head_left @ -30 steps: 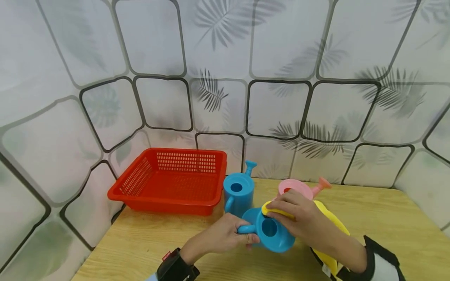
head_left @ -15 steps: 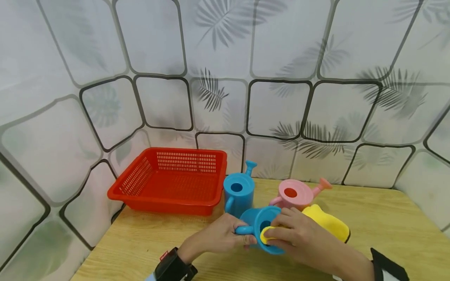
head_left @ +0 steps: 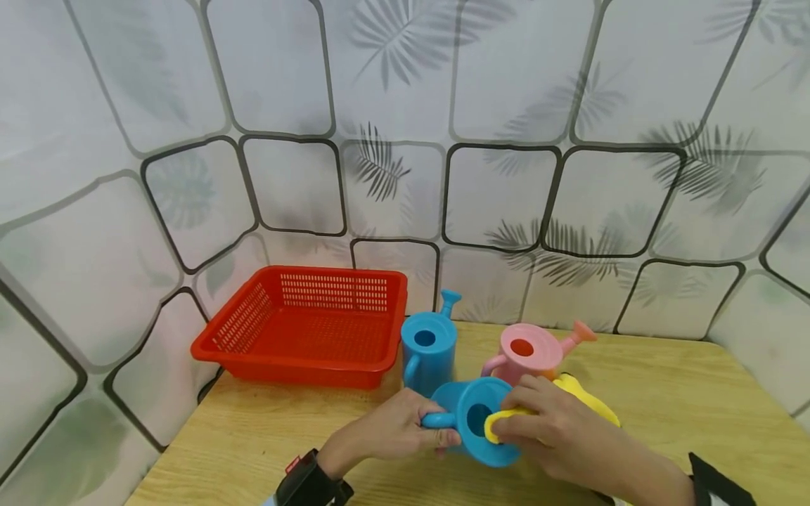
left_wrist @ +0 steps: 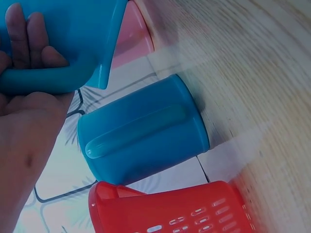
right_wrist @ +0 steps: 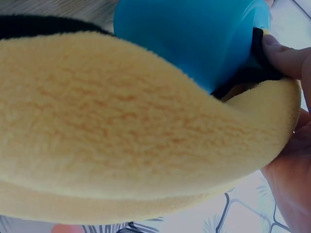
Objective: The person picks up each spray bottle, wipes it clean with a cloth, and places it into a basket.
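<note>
My left hand (head_left: pixel 392 430) grips the handle of a blue watering can (head_left: pixel 467 414), which is tilted with its top opening towards me. In the left wrist view, several fingers curl past the thick handle (left_wrist: pixel 46 80). My right hand (head_left: pixel 560 432) pinches a fold of a fuzzy yellow cloth (head_left: pixel 588 399) against the can's top rim, at the right of its opening. Much of that cloth lies behind the right hand in the head view. It fills the right wrist view as a plush yellow cloth (right_wrist: pixel 121 126) with a dark edge.
A second blue watering can (head_left: pixel 430 351) stands upright behind the held one. Beside it, further right, is a pink watering can (head_left: pixel 528 351). A red plastic basket (head_left: pixel 297 365) sits at the back left of the wooden table (head_left: pixel 683 393). A patterned curtain (head_left: pixel 392 211) hangs behind.
My right hand has moved the yellow cloth from the can's upper rim down into its opening, then to the right side of the rim. The left hand keeps its grip, tilting the can slightly.
</note>
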A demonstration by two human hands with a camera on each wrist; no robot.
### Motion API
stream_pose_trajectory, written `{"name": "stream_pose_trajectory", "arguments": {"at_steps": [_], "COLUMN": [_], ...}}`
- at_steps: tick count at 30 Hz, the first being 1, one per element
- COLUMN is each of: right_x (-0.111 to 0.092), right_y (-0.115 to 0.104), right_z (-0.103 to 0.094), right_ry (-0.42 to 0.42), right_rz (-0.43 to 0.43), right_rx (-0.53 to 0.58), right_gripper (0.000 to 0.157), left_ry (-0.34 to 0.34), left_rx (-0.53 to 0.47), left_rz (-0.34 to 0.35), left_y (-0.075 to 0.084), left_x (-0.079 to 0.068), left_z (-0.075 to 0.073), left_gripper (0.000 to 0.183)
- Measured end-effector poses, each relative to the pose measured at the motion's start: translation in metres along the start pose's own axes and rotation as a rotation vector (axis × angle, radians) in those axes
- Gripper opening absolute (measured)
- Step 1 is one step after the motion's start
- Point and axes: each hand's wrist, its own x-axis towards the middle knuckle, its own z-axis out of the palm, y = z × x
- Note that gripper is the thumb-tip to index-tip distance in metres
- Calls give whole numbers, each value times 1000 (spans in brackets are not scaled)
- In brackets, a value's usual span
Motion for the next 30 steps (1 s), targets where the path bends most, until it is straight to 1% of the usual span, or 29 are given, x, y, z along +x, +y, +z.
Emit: {"name": "stream_pose_trajectory", "arguments": {"at_steps": [3, 6, 8, 12, 13, 16, 18, 19, 22, 25, 27, 28, 30], "right_x": [1, 2, 2, 2, 2, 1, 1, 1, 0, 0, -1, -1, -3], "right_y": [2, 2, 1, 1, 1, 0, -1, -1, -2, -3, -3, -3, -4], "right_z": [1, 1, 0, -3, -4, -6, -6, -6, -5, -4, -4, -4, -4], "right_ry": [71, 106, 115, 125, 121, 102, 90, 93, 109, 115, 107, 85, 50], "right_rz": [-28, -12, 24, 97, 119, 168, 193, 196, 183, 156, 132, 138, 138], "right_rx": [-37, -78, -114, -180, -182, -174, -156, -152, -147, -142, -131, -119, -107], "right_gripper": [31, 35, 39, 46, 48, 52, 54, 54, 53, 50, 45, 44, 42], "left_ry": [-5, 0, 15, 82, 99, 134, 133, 128, 102, 90, 91, 94, 103], "left_rx": [3, 10, 21, 59, 83, 159, 201, 214, 199, 181, 191, 196, 202], "left_rz": [11, 24, 19, -41, -60, -98, -109, -118, -129, -120, -102, -97, -106], "left_y": [-1, -2, -2, 2, 3, 5, 6, 6, 6, 8, 8, 8, 8], "left_x": [-1, -3, -4, -3, -3, -2, -2, -2, -1, 0, 1, 2, 1], "left_z": [1, 2, 2, 3, 3, 4, 3, 3, 4, 4, 5, 5, 7], "left_gripper": [31, 33, 38, 50, 51, 48, 47, 46, 45, 45, 45, 45, 44]}}
